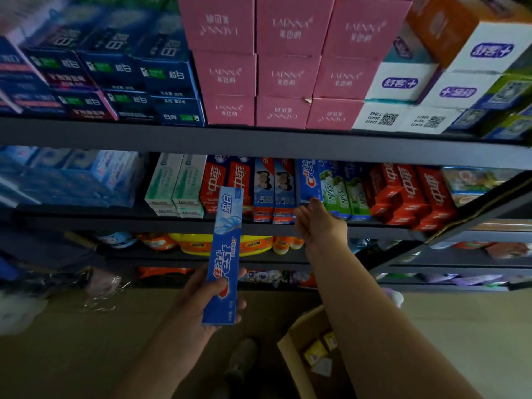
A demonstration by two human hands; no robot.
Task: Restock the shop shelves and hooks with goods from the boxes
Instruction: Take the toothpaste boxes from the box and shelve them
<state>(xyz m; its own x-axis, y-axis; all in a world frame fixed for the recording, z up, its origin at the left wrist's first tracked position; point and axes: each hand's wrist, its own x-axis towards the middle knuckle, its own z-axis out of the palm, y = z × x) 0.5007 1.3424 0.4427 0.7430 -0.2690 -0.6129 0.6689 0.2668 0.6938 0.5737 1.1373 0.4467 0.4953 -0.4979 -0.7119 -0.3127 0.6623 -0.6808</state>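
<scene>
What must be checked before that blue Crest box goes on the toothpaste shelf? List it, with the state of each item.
1. Left hand grips the blue Crest box: ok.
2. Box undamaged: ok on the face shown; back cannot tell.
3. Matching Crest boxes on the shelf located: ok, right hand reaches at them.
4. Free slot there: cannot tell, the row looks packed.
5. Right hand free to make room: ok, it holds nothing.
6. Cardboard box on the floor clear of feet: cannot tell.

The left hand (201,300) grips a blue toothpaste box (224,254) upright before the dark shelves (259,139); the right hand (316,223) reaches toward stacked toothpaste boxes (311,182) there; a cardboard box (290,352) sits on the floor below.
</scene>
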